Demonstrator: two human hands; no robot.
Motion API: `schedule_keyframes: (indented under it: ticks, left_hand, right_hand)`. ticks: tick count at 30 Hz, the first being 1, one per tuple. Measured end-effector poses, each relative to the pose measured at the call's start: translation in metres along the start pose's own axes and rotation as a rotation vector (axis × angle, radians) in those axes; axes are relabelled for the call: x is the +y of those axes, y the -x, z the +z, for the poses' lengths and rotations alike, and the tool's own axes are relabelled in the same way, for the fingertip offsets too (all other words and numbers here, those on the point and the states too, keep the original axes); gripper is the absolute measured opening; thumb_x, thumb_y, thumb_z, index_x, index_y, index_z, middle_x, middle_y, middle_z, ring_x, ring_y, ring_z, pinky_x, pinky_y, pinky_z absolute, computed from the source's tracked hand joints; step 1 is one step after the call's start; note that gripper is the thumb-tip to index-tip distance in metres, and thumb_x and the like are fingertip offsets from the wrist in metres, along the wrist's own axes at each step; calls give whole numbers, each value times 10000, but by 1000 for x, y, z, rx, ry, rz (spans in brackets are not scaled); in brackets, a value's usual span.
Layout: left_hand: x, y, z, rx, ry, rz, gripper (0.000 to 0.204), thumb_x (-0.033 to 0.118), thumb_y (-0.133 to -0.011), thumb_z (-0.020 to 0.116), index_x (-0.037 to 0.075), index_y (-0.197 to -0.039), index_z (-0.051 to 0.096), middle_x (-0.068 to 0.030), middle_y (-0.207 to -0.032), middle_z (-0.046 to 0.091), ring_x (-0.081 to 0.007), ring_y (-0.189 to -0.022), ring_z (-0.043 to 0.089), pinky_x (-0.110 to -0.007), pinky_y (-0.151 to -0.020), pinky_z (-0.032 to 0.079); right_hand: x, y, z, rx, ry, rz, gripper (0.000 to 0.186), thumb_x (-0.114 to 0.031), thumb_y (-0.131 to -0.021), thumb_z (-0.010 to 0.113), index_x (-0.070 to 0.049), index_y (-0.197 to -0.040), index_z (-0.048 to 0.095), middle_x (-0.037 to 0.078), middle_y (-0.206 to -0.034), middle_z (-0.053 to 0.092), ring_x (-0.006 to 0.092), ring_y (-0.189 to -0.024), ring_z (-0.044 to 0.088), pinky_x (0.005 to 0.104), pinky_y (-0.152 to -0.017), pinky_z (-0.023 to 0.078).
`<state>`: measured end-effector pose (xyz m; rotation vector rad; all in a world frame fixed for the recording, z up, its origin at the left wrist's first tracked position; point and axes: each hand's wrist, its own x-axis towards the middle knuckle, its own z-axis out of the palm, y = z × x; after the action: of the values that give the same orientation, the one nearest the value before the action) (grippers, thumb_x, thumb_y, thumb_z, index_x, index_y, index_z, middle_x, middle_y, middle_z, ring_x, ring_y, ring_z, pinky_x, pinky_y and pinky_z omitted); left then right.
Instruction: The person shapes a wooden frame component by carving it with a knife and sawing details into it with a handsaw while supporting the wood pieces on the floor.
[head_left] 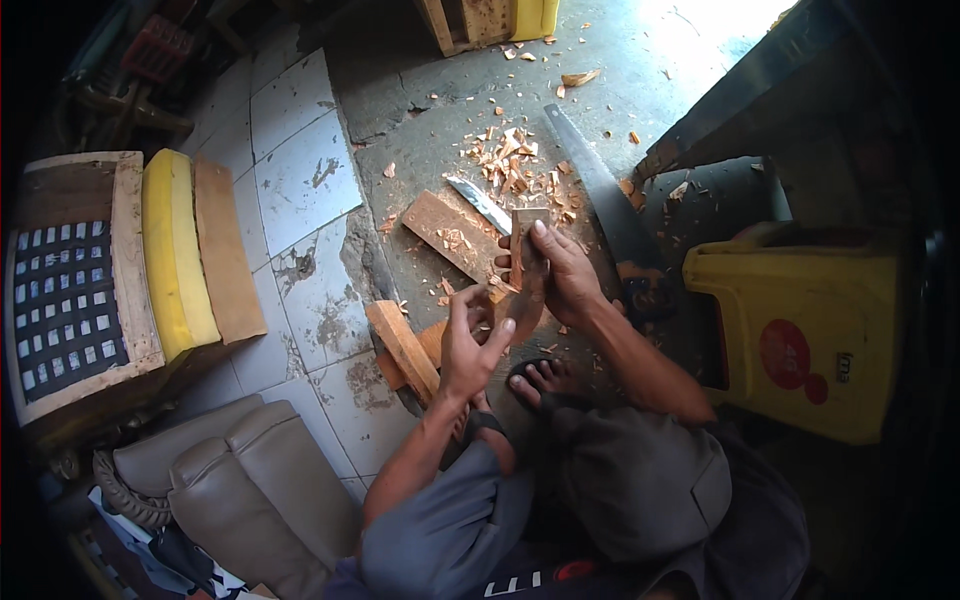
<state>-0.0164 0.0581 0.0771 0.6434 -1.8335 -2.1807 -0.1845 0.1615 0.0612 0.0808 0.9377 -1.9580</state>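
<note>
My right hand (555, 260) grips the upper end of a short piece of brown wood (523, 250), its thumb along the top. My left hand (475, 340) is at the lower end of that piece with fingers curled round it. Behind the held piece, a shiny metal blade (470, 195) lies on the floor beside a flat board (440, 230) sprinkled with shavings. A hand saw (595, 180) lies to the right of them. Beneath my left hand, wooden offcuts (398, 345) lie crossed, and wood chips (505, 150) are scattered over the concrete.
A yellow plastic stool (788, 330) stands at my right, below a dark slanted edge (730, 90). On the left are a webbed wooden frame with yellow foam (180, 255) and grey padded cushions (260, 480), over cracked tiles (305, 180). Another frame (480, 20) stands at the top.
</note>
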Motion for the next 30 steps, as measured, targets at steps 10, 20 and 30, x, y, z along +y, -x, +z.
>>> schedule_keyframes:
  ticks: [10, 20, 30]
  left_hand:
    - [-14, 5, -26, 110, 619, -351, 486, 116, -1006, 634, 38, -1439, 428, -127, -1337, 592, -276, -1204, 637, -473, -977, 599]
    - [-10, 5, -17, 139, 612, -368, 481, 104, -978, 692, 90, -1406, 472, -77, -1314, 608, -188, -1156, 624, -360, -910, 556]
    - [-13, 6, -39, 230, 334, -180, 507, 151, -1018, 609, 56, -1484, 434, -99, -1392, 538, -256, -1262, 558, -406, -1007, 505]
  right_hand:
    - [11, 12, -14, 98, 150, 102, 494, -386, -1096, 494, -13, -1419, 513, 114, -1267, 653, 209, -1089, 669, 391, -927, 574]
    - [22, 28, -12, -55, 361, 262, 539, -392, -1051, 596, 2, -1416, 554, 103, -1237, 670, 205, -1059, 669, 393, -885, 587]
    - [19, 25, -13, -116, 491, 165, 594, -350, -992, 700, -57, -1485, 546, 67, -1282, 675, 170, -1116, 641, 364, -925, 559]
